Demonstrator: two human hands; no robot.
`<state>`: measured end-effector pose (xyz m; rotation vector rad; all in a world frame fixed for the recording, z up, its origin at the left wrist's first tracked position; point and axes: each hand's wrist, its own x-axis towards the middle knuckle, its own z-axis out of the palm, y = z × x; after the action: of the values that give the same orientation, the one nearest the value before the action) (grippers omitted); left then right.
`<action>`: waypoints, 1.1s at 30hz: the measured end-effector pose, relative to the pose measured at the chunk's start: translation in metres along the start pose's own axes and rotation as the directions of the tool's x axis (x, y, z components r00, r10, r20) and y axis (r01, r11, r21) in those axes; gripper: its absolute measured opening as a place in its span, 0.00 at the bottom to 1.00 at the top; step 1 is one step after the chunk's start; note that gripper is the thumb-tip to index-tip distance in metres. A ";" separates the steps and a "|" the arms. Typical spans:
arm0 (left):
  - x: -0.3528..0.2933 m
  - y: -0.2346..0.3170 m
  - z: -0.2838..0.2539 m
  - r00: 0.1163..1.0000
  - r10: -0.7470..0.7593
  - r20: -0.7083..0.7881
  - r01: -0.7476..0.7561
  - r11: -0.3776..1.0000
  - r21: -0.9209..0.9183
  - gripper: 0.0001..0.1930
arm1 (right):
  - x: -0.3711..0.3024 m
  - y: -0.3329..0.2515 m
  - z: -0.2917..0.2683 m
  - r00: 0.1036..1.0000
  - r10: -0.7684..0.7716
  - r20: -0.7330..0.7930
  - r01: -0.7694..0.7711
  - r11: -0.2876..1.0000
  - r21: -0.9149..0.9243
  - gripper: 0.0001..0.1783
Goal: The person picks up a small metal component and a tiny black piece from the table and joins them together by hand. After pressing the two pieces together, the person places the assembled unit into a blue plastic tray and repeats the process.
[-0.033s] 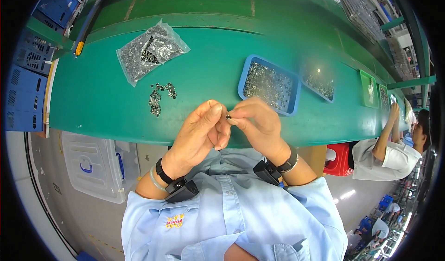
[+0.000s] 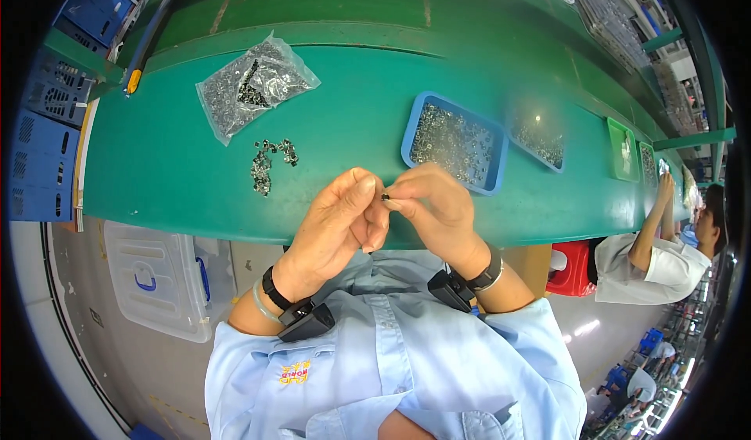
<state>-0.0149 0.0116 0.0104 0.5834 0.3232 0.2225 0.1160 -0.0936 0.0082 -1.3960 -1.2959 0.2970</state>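
Note:
Above the near edge of the green table, my two hands meet at the fingertips. Between thumb and forefinger, my right hand (image 2: pixel 442 209) pinches a small black part (image 2: pixel 385 197); its exact kind is too small to tell. My left hand (image 2: pixel 340 217) is closed beside it, thumb against the fingers, and its tips hide whatever they hold. Beyond my left hand lies a loose pile of small black and shiny metal parts (image 2: pixel 262 176). A blue tray (image 2: pixel 408 139) of small shiny parts stands just past my right hand.
A clear plastic bag (image 2: pixel 227 100) full of small parts lies at the back left of the green table (image 2: pixel 352 96). More trays, one a green tray (image 2: pixel 623 149), line the right. A person (image 2: pixel 649 264) works there. A lidded clear box (image 2: pixel 156 280) stands on the floor at left.

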 end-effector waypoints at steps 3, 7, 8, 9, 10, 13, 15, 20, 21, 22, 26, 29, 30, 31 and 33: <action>-0.001 -0.002 -0.001 0.999 0.027 0.023 -0.028 0.997 0.069 0.11 | -0.001 0.000 -0.001 1.000 0.021 -0.003 -0.021 1.000 0.019 0.08; -0.001 -0.001 0.000 0.999 0.041 0.019 -0.043 0.991 0.128 0.09 | -0.001 0.000 0.000 1.000 0.001 0.010 -0.001 1.000 -0.025 0.09; -0.002 -0.001 0.000 0.999 0.045 0.008 -0.045 0.989 0.140 0.08 | -0.002 -0.001 0.000 1.000 0.003 0.003 -0.003 0.999 -0.040 0.09; 0.000 -0.002 -0.001 0.999 0.050 0.002 -0.050 0.989 0.138 0.08 | -0.001 -0.002 0.000 1.000 0.005 -0.003 -0.005 0.998 -0.055 0.08; 0.002 -0.004 -0.003 0.999 0.029 0.016 -0.030 0.993 0.117 0.08 | -0.001 -0.002 0.000 1.000 0.006 -0.007 -0.007 0.998 -0.070 0.08; 0.006 -0.007 -0.005 1.000 0.000 0.030 -0.002 0.997 0.073 0.08 | 0.000 0.002 -0.011 1.000 -0.022 0.011 0.023 0.976 -0.216 0.08; 0.006 -0.007 -0.006 0.999 -0.040 -0.020 0.041 0.997 0.061 0.08 | 0.004 0.007 -0.025 1.000 0.000 -0.004 -0.002 0.929 -0.370 0.07; -0.013 0.001 -0.034 0.998 -0.016 -0.062 0.023 0.994 0.107 0.07 | 0.031 0.016 -0.048 0.987 0.134 -0.093 -0.162 0.760 -0.629 0.06; -0.019 0.004 -0.040 0.998 -0.013 -0.065 0.020 0.995 0.102 0.07 | 0.036 0.016 -0.041 0.994 0.095 -0.052 -0.107 0.777 -0.621 0.06; -0.025 0.006 -0.046 0.997 0.011 -0.073 -0.003 0.994 0.107 0.08 | 0.041 0.015 -0.032 0.998 0.056 -0.013 -0.052 0.790 -0.611 0.06; -0.046 0.016 -0.061 0.992 0.073 -0.098 -0.062 0.992 0.113 0.07 | 0.052 0.010 0.032 0.976 0.041 0.216 0.084 0.837 -0.540 0.07; -0.055 0.023 -0.067 0.986 0.110 -0.124 -0.097 0.989 0.111 0.07 | 0.059 0.014 0.077 0.951 0.048 0.304 0.137 0.817 -0.560 0.08; -0.058 0.024 -0.069 0.984 0.119 -0.133 -0.106 0.989 0.101 0.07 | 0.062 0.016 0.086 0.941 0.056 0.335 0.156 0.804 -0.573 0.09; -0.060 0.025 -0.071 0.982 0.126 -0.141 -0.114 0.989 0.091 0.07 | 0.063 0.018 0.092 0.939 0.057 0.339 0.159 0.803 -0.575 0.09; -0.064 0.028 -0.074 0.979 0.136 -0.152 -0.126 0.989 0.076 0.07 | 0.066 0.024 0.103 0.946 0.025 0.323 0.176 0.798 -0.577 0.09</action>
<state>-0.1038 0.0530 -0.0170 0.6552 0.4466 0.3871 0.0720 0.0210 -0.0128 -1.8753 -1.8142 0.0424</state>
